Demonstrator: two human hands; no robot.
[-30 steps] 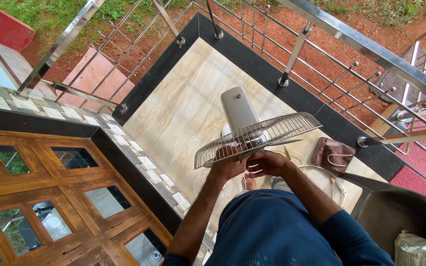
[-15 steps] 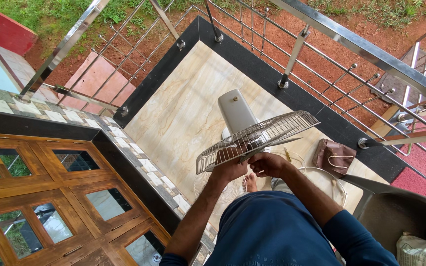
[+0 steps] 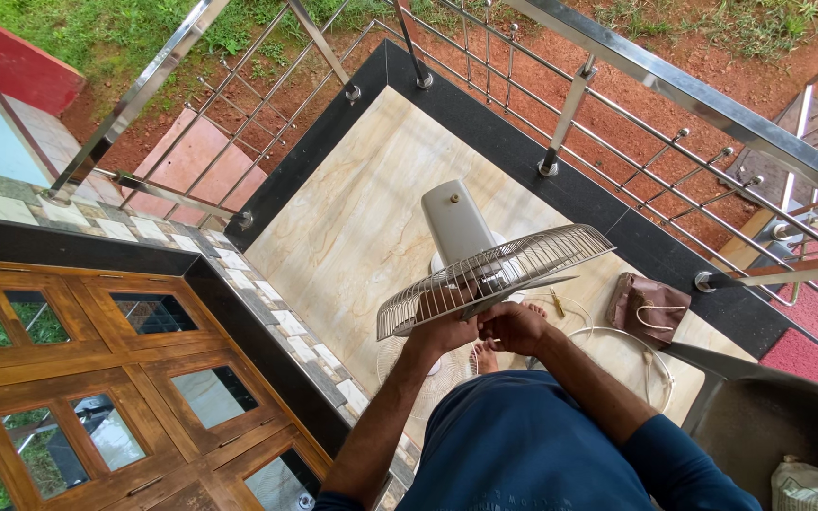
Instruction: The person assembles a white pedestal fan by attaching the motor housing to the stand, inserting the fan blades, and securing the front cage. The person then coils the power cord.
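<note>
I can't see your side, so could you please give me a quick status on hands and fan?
Left hand and right hand both at centre of cream wire fan guard; grip unclear. White fan motor housing behind it. Brown drawstring pouch on floor, clear.

I have just one camera. It sits on the person's head and looks almost straight down past the blue shirt (image 3: 532, 445). The hands (image 3: 485, 329) are close, near the middle of the picture, right at the fan (image 3: 485, 270). The floor (image 3: 352, 227) lies farther below. The railing (image 3: 674, 85) runs across the top and right, with grass and red dirt beyond it. A wooden window frame (image 3: 97, 378) fills the lower left corner.
</note>
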